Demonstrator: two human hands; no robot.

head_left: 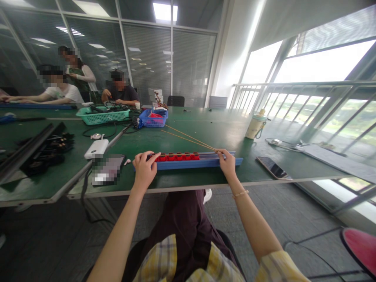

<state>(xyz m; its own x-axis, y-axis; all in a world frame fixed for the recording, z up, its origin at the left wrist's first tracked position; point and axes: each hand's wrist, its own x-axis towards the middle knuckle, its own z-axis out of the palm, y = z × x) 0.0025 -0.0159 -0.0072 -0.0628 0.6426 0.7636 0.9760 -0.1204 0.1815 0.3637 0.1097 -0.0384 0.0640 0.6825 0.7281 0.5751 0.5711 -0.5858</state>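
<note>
A long blue channel (188, 165) lies along the table's near edge, with a row of red blocks (179, 156) with dark tops set in its left and middle part. My left hand (145, 167) grips the channel's left end, its index fingertip at the first blocks. At the right end, my right hand (226, 162) pinches several thin tan rods (190, 138). Two of these slant away to the far left over the table; another appears to run along the block tops toward my left hand. My right fingertips hide the rods' near ends.
Beyond the channel stand a blue basket (152, 119) and a teal basket (102, 117) of cables. To the left are a phone (108, 170) and white power bank (96, 149). A tumbler (255, 126) and another phone (273, 167) are right. Several people sit or stand far left.
</note>
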